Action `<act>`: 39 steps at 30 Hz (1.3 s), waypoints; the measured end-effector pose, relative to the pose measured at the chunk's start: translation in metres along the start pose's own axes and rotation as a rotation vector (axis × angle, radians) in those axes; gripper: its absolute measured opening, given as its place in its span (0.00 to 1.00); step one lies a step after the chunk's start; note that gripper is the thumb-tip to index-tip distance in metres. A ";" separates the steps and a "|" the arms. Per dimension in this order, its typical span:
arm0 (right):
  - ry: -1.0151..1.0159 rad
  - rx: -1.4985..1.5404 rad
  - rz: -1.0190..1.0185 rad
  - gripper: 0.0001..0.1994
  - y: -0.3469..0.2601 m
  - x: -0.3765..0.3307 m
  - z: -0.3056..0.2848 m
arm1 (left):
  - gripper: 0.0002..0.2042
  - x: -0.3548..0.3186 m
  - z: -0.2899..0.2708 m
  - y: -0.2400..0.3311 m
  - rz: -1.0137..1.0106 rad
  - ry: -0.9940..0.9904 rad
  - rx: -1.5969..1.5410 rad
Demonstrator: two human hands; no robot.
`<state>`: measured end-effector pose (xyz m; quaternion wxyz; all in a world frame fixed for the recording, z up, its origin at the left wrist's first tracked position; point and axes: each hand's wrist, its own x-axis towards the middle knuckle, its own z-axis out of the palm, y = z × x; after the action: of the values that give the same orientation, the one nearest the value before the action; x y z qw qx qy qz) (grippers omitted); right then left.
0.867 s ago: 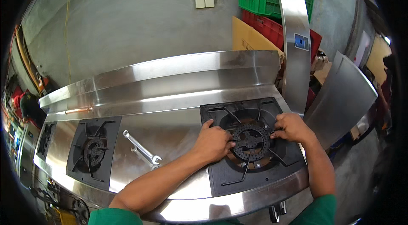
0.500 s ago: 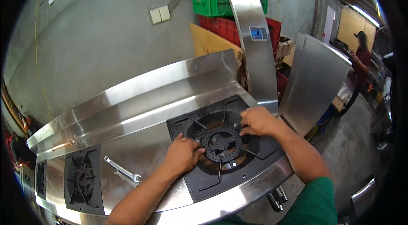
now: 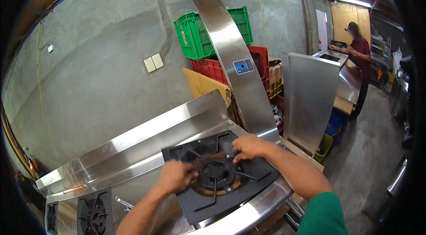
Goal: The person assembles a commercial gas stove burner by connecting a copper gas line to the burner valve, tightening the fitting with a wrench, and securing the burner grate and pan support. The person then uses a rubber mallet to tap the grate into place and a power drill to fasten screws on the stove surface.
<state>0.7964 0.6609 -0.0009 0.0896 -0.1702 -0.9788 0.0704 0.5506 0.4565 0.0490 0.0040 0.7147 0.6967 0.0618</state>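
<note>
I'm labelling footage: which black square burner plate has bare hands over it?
The rightmost black square burner plate: left hand and right hand are over it; the middle plate and leftmost plate have neither.

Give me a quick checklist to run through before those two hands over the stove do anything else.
1. Left hand at the round burner's left side: ok.
2. Right hand at its far right side: ok.
3. Firm grip by either hand: cannot tell; the fingertips are too small and partly hidden.
4. Black plate seated flat: cannot tell from this angle.
5. Wrench off the plate: ok, it lies to the left on the steel top.
6. Co-worker away from this stove: ok, standing in the background at right.
</note>
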 end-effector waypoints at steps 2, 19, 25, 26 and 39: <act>0.051 0.093 0.042 0.18 0.003 -0.010 -0.009 | 0.11 0.008 -0.052 0.010 -0.008 0.406 -0.234; 0.033 0.045 0.133 0.18 -0.008 -0.018 -0.001 | 0.18 -0.081 0.013 -0.036 -0.056 0.286 -0.475; -0.065 -0.007 0.169 0.17 -0.018 -0.013 -0.014 | 0.22 -0.032 0.066 -0.019 0.019 0.191 -0.146; -0.064 -0.031 0.103 0.18 -0.014 -0.012 -0.011 | 0.21 -0.027 0.073 -0.015 0.004 0.178 -0.124; 0.045 0.408 0.030 0.18 0.019 -0.022 -0.009 | 0.16 0.062 -0.086 0.027 0.156 -0.299 0.099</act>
<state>0.8242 0.6721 0.0014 0.1428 -0.1644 -0.9395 0.2645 0.5711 0.5105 0.1421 0.0677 0.7670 0.6331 -0.0795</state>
